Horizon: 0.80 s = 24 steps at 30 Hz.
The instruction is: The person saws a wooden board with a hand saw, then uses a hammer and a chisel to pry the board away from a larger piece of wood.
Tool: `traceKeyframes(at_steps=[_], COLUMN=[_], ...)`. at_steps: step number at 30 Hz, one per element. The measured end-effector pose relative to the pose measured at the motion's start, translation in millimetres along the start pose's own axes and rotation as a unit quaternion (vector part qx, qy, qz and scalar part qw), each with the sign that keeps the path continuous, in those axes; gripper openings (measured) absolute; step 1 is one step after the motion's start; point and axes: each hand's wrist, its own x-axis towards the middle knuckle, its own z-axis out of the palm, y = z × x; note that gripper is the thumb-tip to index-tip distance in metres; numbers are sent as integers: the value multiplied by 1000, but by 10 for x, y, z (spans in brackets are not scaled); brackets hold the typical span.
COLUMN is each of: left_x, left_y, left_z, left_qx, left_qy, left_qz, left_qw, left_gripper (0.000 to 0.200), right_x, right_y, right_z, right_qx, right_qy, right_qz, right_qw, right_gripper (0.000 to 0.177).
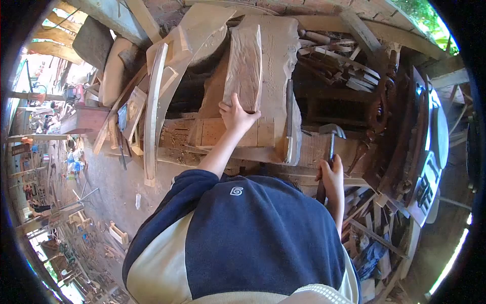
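My left hand (239,117) grips the near end of a carved wooden board (245,68), with thumb and fingers spanning its width. The board's face is rippled, with a pale right edge. It lies lengthwise on a wide wooden slab (278,61) with a wavy edge. In my right hand (331,175) is a hammer (332,133), held upright by its handle, its metal head beyond my fist near the bench's front edge. A dark narrow bar (289,109) lies along the slab's right side, between my hands.
Long curved wood pieces (155,111) lean at the left of the bench. Scrap sticks (349,63) fill the back right. Dark carved woodwork (382,114) stands at the right, above a wood scrap heap (372,233). Concrete floor (119,185) extends to the left.
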Motion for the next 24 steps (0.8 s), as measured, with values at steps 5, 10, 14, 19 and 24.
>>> traceKeyframes(at_steps=[5, 10, 14, 19, 24], left_x=[-306, -400, -380, -384, -386], left_y=[-209, -308, -363, -349, -311], left_z=[10, 63, 144, 74, 42], left_qx=[-4, -7, -22, -24, -21], left_qy=[41, 66, 97, 84, 80], left_qz=[50, 54, 76, 76, 83], left_qw=[998, 996, 992, 993, 993], left_gripper=[105, 104, 103, 104, 101], right_x=[-90, -155, 167, 319, 616], right_y=[80, -100, -29, -84, 72], right_z=[113, 285, 436, 646, 879], right_qx=[-18, 29, 161, 180, 188], right_qy=[-70, -150, -229, -251, -301], right_qz=[47, 79, 165, 189, 235], right_qw=[996, 985, 946, 932, 905], right_gripper=[16, 17, 18, 19, 26])
